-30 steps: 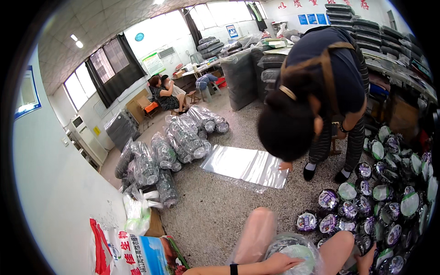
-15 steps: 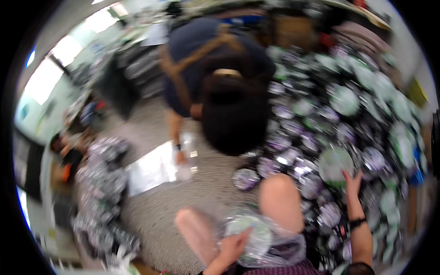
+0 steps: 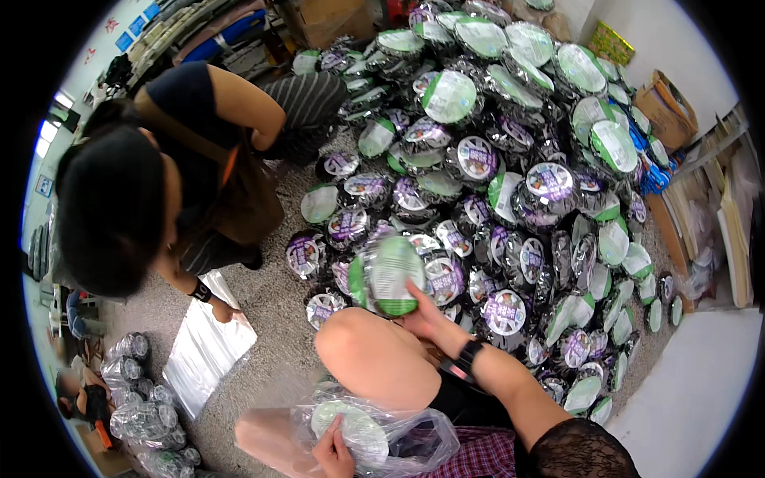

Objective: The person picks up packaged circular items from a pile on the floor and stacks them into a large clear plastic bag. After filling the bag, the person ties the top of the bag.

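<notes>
My right hand (image 3: 422,316) grips a round, shrink-wrapped package (image 3: 389,275) with a green and white label, its edge between thumb and fingers. It is slightly blurred and held above my raised knee, in front of the pile. My left hand (image 3: 333,456) is down at my lap, closed on a clear plastic bag (image 3: 426,434), its thumb lying over a round pale-green labelled package (image 3: 351,429) inside. The bag's loose end spreads to the right over my checked clothing.
A large pile of similar round packages (image 3: 478,159) fills the floor ahead and right. At the left a co-worker (image 3: 119,199) bends over flat clear plastic bags (image 3: 211,342). Filled clear bags (image 3: 143,414) lie lower left. A cardboard box (image 3: 665,110) stands far right.
My right hand has brought a round package from the pile toward my lap. My view has swung right, so the co-worker appears further left. My left hand stays at the bag.
</notes>
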A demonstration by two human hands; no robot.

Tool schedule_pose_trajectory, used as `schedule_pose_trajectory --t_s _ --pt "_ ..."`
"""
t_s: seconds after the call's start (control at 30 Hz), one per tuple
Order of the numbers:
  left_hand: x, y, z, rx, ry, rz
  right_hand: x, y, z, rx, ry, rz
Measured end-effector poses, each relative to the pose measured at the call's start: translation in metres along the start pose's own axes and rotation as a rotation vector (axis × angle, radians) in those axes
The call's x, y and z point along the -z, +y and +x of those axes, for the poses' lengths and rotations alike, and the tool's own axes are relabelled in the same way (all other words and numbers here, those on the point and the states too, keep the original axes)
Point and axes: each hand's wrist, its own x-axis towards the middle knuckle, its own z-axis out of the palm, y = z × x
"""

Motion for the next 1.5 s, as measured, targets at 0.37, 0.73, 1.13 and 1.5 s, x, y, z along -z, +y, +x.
schedule_pose_trajectory --t_s 0.37,0.73,1.13,1.5 --pt "-0.004 0.004 0.001 -0.131 0.091 0.061 0.024 -0.114 -0.137 1.019 0.848 -1.833" --pt "0.068 0.007 -0.049 -0.237 0.109 -0.224 0.054 -0.100 -0.183 0.606 0.570 -1.285" --pt "0.228 0.040 -0.180 -0.116 0.285 -1.070 -0.239 0.191 -0.375 1.035 -1.163 -2.207" --pt "0.148 0.068 -0.273 -0.511 -0.059 0.026 -0.108 0.225 -0.365 -0.369 -0.019 -0.752"
